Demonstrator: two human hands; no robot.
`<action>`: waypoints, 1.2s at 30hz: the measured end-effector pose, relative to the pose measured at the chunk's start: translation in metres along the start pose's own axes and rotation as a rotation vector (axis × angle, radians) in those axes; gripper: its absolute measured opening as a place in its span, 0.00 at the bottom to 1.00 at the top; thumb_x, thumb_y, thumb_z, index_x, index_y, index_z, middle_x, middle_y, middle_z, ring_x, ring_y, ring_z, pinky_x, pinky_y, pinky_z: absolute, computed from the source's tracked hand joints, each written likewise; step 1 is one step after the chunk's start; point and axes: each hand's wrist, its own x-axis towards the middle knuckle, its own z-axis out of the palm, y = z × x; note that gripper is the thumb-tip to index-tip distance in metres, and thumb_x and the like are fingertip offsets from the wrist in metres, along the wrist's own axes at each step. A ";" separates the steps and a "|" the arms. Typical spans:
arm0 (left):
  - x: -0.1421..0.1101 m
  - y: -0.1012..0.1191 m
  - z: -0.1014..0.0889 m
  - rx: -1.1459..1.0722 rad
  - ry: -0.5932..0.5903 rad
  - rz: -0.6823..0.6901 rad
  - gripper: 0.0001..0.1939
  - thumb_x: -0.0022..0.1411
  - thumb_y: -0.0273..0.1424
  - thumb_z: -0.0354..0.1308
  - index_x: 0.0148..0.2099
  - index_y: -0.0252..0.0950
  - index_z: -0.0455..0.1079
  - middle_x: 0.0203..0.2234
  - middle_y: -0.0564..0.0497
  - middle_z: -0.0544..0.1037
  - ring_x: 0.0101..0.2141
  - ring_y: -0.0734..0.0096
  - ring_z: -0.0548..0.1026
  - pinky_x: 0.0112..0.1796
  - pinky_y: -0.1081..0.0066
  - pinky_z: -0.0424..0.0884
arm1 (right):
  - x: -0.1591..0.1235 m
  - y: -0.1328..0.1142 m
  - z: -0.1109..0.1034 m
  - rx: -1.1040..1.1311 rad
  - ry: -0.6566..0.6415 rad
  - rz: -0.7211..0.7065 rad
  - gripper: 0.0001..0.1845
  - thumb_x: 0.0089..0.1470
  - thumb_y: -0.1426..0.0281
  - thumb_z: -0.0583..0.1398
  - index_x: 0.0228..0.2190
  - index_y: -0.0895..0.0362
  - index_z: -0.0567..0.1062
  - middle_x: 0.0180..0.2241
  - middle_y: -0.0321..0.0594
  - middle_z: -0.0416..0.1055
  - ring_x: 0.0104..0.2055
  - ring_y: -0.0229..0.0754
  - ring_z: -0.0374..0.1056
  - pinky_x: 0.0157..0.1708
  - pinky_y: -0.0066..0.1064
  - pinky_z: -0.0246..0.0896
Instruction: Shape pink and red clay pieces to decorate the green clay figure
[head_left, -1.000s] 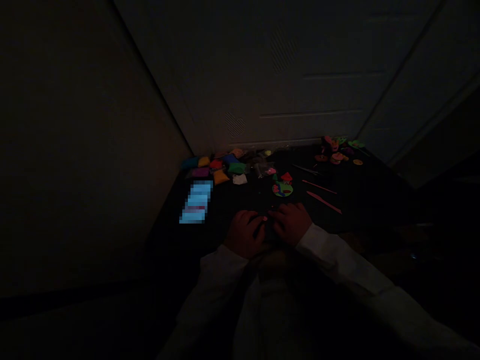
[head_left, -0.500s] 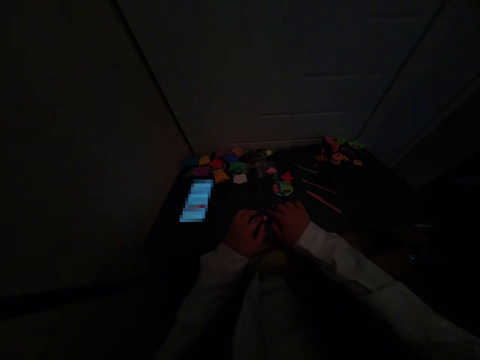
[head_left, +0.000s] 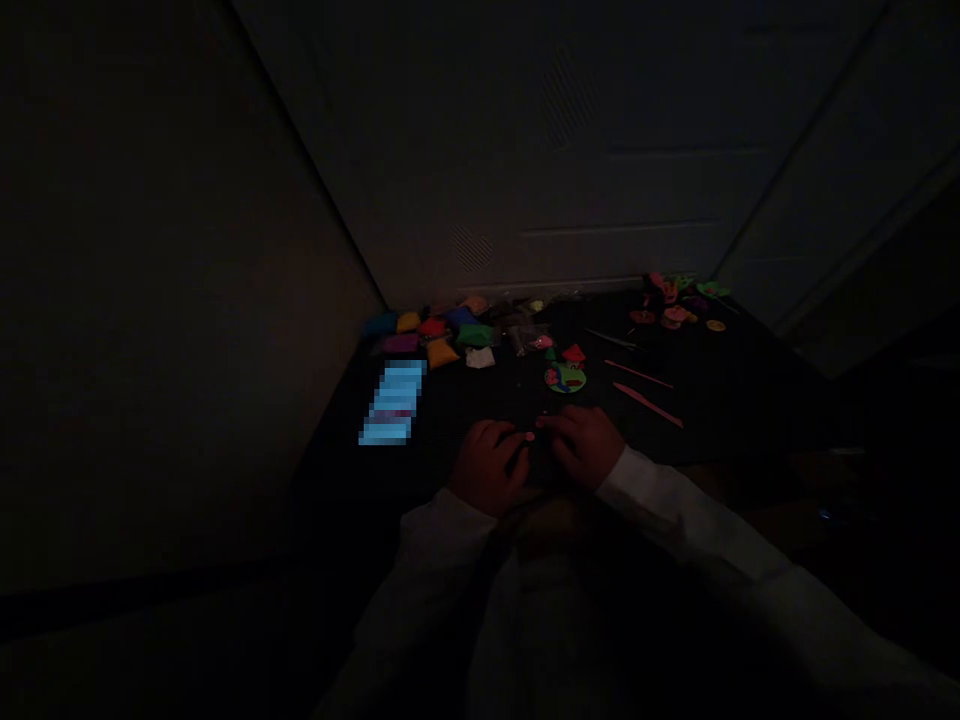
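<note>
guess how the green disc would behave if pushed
The green disc looks flat, so it would probably slide rather than roll. The red piece at its far edge seems raised, so it may be easily knocked loose.

Long, pale, slightly creased sleeves (head_left: 690, 512)

I am resting my left hand (head_left: 487, 466) over the dark desk (head_left: 480, 400), touching or nearly touching a pink bit (head_left: 530, 436); dimness is hiding whether I am gripping it. I am holding my right hand (head_left: 587, 446) just beside it, fingers bending. Beyond, a green disc (head_left: 562, 388) is bearing coloured shapes (head_left: 575, 381), and packets (head_left: 442, 352) are lying near a blurred screen (head_left: 394, 402).
</note>
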 end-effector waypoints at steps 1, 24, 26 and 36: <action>0.000 0.000 0.000 0.002 0.003 -0.002 0.12 0.54 0.30 0.50 0.42 0.36 0.68 0.37 0.46 0.69 0.41 0.64 0.63 0.43 0.60 0.63 | 0.000 0.001 0.000 0.014 0.008 0.004 0.19 0.52 0.69 0.48 0.46 0.54 0.65 0.36 0.41 0.66 0.37 0.39 0.60 0.35 0.32 0.47; 0.002 0.000 0.001 0.002 0.012 0.009 0.12 0.55 0.30 0.50 0.41 0.35 0.68 0.36 0.46 0.69 0.40 0.64 0.63 0.41 0.60 0.64 | -0.001 -0.015 -0.004 -0.256 -0.055 -0.002 0.20 0.54 0.63 0.45 0.46 0.53 0.65 0.40 0.43 0.66 0.40 0.46 0.57 0.37 0.39 0.43; 0.002 0.000 0.001 -0.002 0.014 0.008 0.12 0.54 0.30 0.50 0.41 0.35 0.68 0.36 0.46 0.69 0.39 0.64 0.64 0.41 0.60 0.64 | -0.001 -0.014 -0.002 -0.239 -0.062 0.009 0.20 0.53 0.63 0.45 0.46 0.52 0.65 0.40 0.42 0.65 0.40 0.45 0.57 0.36 0.38 0.44; 0.001 0.001 0.000 -0.004 0.032 -0.011 0.11 0.54 0.29 0.50 0.40 0.35 0.68 0.36 0.46 0.69 0.41 0.64 0.63 0.43 0.61 0.63 | 0.000 0.000 -0.001 -0.097 -0.019 0.087 0.22 0.53 0.66 0.45 0.49 0.54 0.61 0.38 0.41 0.64 0.38 0.40 0.59 0.36 0.31 0.49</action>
